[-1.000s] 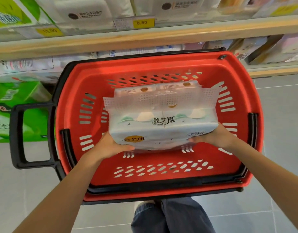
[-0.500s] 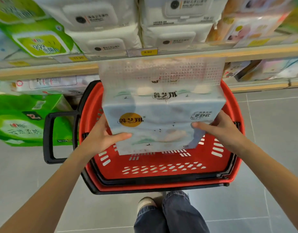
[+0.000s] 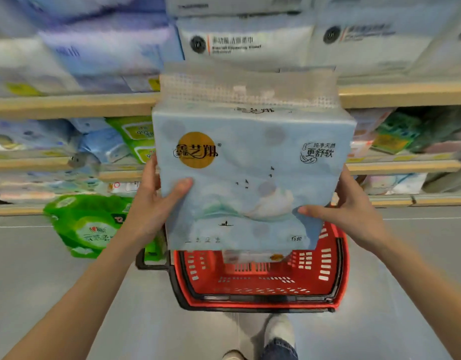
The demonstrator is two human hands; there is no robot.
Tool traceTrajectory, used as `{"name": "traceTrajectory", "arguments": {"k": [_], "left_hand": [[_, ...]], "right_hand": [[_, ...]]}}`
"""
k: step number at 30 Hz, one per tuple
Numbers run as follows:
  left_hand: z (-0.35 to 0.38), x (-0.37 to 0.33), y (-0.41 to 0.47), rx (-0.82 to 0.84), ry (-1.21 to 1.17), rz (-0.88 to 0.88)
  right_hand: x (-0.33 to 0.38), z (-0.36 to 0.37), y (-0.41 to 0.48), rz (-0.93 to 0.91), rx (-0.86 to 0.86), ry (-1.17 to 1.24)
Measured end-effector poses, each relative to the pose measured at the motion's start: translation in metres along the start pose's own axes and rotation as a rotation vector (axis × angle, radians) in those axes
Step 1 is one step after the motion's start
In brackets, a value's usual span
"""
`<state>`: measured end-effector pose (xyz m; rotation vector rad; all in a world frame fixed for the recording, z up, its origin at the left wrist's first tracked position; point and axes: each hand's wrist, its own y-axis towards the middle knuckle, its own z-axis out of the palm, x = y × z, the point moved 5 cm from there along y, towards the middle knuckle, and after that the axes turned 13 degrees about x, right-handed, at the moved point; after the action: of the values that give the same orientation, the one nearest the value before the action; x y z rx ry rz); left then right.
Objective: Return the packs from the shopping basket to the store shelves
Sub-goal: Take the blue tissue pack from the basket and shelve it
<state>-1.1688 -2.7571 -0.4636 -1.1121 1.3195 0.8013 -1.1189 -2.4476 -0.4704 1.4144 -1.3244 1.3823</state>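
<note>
A pale blue tissue pack (image 3: 252,178) with a gold round logo is held upright in front of the shelves, above the red shopping basket (image 3: 336,271). My left hand (image 3: 154,201) grips its left edge, thumb on the front. My right hand (image 3: 349,209) grips its right edge. Another pack (image 3: 252,257) shows just under it inside the basket, mostly hidden. The wooden shelf edge (image 3: 68,105) runs behind the held pack's top.
White packs (image 3: 245,45) fill the shelf above; blue and green packs sit on lower shelves at left. A green pack (image 3: 89,224) stands on the grey floor left of the basket. The basket's black handle (image 3: 149,263) sticks out left. My shoes (image 3: 278,331) are below.
Both hands have lifted the tissue pack out of the basket and up to shelf height. The view has tilted up, so the basket now sits lower in the frame.
</note>
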Motion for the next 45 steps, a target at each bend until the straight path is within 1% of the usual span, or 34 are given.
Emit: {"name": "traceTrajectory", "arguments": {"k": [3,7,12,16,21,28,32,35,39,42,45], "left_hand": [[-0.012,-0.051,-0.012,-0.037,-0.001,0.061],[-0.028,-0.123,-0.032,-0.075,-0.02,0.13],[-0.041,-0.204,-0.06,-0.097,-0.016,0.196],[-0.061,-0.275,-0.08,-0.17,0.072,0.276],[-0.088,-0.372,-0.115,-0.214,0.188,0.41],[-0.113,-0.514,-0.18,-0.157,0.416,0.655],[-0.121,-0.581,-0.215,-0.165,0.498,0.776],[-0.126,-0.625,-0.236,-0.171,0.552,0.869],[-0.131,-0.681,-0.258,-0.26,0.636,0.996],[-0.13,-0.717,-0.264,-0.282,0.707,1.085],[-0.135,-0.753,-0.258,-0.331,0.755,1.172]], "right_hand": [[0.056,0.003,-0.007,-0.084,0.033,-0.054],[0.129,0.004,-0.02,-0.166,0.058,-0.049],[0.22,0.007,-0.043,-0.284,0.046,-0.151],[0.301,0.01,-0.054,-0.388,0.022,-0.227],[0.407,0.015,-0.067,-0.542,-0.009,-0.353],[0.552,0.021,-0.1,-0.742,-0.045,-0.404],[0.629,0.023,-0.127,-0.853,-0.013,-0.418],[0.68,0.024,-0.148,-0.932,-0.054,-0.47],[0.736,0.025,-0.166,-1.068,-0.097,-0.537],[0.769,0.021,-0.169,-1.135,-0.11,-0.545],[0.8,0.015,-0.167,-1.19,-0.16,-0.603]]}}
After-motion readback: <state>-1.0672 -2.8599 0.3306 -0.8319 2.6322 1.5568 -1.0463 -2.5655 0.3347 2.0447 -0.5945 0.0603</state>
